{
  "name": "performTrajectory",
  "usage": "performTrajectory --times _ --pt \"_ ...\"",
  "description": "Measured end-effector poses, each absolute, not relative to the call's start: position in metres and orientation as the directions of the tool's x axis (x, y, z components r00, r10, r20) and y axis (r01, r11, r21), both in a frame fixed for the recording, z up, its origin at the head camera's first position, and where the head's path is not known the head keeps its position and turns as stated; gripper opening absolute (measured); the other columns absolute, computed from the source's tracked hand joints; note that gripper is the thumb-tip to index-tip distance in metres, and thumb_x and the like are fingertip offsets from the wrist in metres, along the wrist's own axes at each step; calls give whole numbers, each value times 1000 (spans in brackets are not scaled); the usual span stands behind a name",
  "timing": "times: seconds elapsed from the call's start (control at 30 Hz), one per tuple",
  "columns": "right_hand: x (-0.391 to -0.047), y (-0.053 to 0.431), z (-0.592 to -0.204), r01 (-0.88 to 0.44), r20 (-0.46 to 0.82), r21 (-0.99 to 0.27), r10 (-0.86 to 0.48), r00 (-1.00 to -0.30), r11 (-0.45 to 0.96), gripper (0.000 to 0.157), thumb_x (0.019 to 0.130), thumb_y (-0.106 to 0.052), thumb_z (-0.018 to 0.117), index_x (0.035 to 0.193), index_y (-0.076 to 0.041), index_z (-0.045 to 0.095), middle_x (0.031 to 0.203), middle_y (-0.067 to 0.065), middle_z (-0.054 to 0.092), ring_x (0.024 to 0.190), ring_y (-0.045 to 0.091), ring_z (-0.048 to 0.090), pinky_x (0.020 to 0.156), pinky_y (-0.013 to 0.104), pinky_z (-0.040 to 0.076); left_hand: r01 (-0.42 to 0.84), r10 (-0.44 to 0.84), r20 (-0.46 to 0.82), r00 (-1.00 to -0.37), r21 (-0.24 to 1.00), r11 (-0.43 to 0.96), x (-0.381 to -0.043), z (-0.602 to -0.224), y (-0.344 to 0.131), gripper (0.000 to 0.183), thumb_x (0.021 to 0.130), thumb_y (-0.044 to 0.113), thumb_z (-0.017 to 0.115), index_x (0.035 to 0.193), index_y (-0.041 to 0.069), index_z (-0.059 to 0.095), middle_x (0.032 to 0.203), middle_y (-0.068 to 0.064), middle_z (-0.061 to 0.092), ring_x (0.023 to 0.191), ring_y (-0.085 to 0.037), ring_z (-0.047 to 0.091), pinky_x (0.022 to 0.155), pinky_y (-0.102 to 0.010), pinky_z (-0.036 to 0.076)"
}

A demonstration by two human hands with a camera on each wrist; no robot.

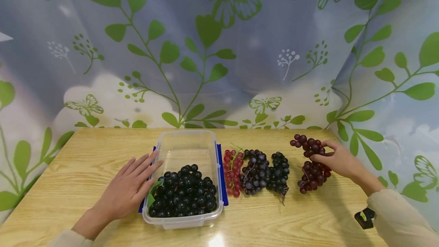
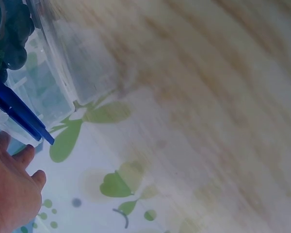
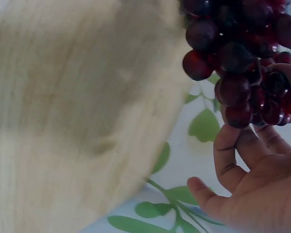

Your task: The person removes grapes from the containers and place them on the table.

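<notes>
A clear plastic storage box (image 1: 185, 148) with rounded corners and blue clip latches on its long sides stands on the pale, glossy wood-grain table (image 1: 85, 170). Its far half is bare; the near half holds a heap of small, round, shiny black grapes (image 1: 183, 193) with a bit of green leaf at the left edge.

The left hand (image 1: 128, 186) lies flat on the table just left of the box, fingers straight and slightly spread, fingertips touching the box's left wall and latch; it holds nothing.

Just right of the box lie three bunches side by side, touching one another: a narrow bunch of bright red grapes (image 1: 233, 170) nearest the box, then a dusty purple-black bunch (image 1: 255, 170), then a smaller black bunch (image 1: 280, 172).

Farther right of the box, apart from those three, is a long, knobbly bunch of dark red grapes (image 1: 310, 163). The right hand (image 1: 337, 159) grips it at the middle, thumb and fingers curled round the cluster. The right wrist view shows the glossy maroon berries (image 3: 237, 63) resting against the fingertips (image 3: 228, 145).

Behind the table hangs a thin curtain (image 1: 240, 48) printed with green leaves and butterflies.
</notes>
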State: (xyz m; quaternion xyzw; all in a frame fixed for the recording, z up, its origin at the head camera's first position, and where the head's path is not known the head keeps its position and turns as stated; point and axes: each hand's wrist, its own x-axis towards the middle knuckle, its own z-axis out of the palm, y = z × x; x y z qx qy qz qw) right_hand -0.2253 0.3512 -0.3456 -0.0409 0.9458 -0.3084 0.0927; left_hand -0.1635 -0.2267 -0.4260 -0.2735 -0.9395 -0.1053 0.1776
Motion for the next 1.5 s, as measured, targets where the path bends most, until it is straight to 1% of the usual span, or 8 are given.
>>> performTrajectory --times 0.27,0.47,0.63,0.83,0.97,1.1,1.33,1.5 --pt "-234 348 -370 -3 -200 -516 -123 -972 857 74 90 -46 62 134 9 40 123 36 49 86 27 60 65 38 46 552 473 396 -787 111 826 -162 -428 -224 51 99 23 51 148 18 40 156 -1 24 138 -29 28 114 -40 10" --pt "-240 338 -378 -17 -192 -488 -126 -973 873 68 90 -40 63 129 12 44 98 22 61 68 19 53 63 36 43 554 473 392 -789 122 824 -162 -430 -224 50 99 23 49 148 19 39 157 -1 22 138 -30 29 115 -38 9" --pt "-243 330 -382 -20 -195 -479 -128 -972 878 66 91 -39 62 128 12 45 97 23 60 63 19 49 61 37 42 559 476 399 -784 119 821 -163 -430 -224 50 100 24 47 149 19 38 157 -1 22 139 -28 27 114 -41 12" --pt "-249 321 -383 -25 -213 -449 -134 -968 893 65 91 -36 62 132 10 43 66 7 56 49 15 46 52 35 40 559 479 399 -782 109 822 -163 -428 -224 52 99 23 49 150 21 36 157 -1 23 139 -28 27 111 -46 17" --pt "-255 314 -383 -73 -203 -346 -151 -968 936 69 91 -42 61 136 7 45 70 3 62 69 29 61 73 54 46 555 474 399 -785 112 824 -164 -428 -226 53 98 22 51 149 20 37 157 -1 23 138 -28 28 111 -47 18" --pt "-258 305 -384 -99 -210 -283 -162 -964 954 68 91 -43 61 137 5 48 64 2 61 91 40 59 93 77 13 554 473 401 -785 111 825 -164 -428 -227 54 97 21 52 149 20 37 157 -1 23 138 -28 28 111 -46 17" --pt "-262 294 -378 -83 -245 -234 -142 -959 969 62 90 -38 62 136 3 50 56 1 57 89 37 59 96 75 -1 556 475 397 -786 116 823 -164 -426 -226 50 99 23 50 148 18 40 157 -1 23 138 -28 29 112 -45 16" --pt "-263 294 -373 -88 -275 -222 -149 -950 971 65 90 -40 61 136 5 49 75 5 66 106 45 54 96 76 -1 549 474 382 -794 114 828 -163 -424 -226 51 98 23 52 148 20 40 156 -1 24 139 -27 28 111 -46 17"
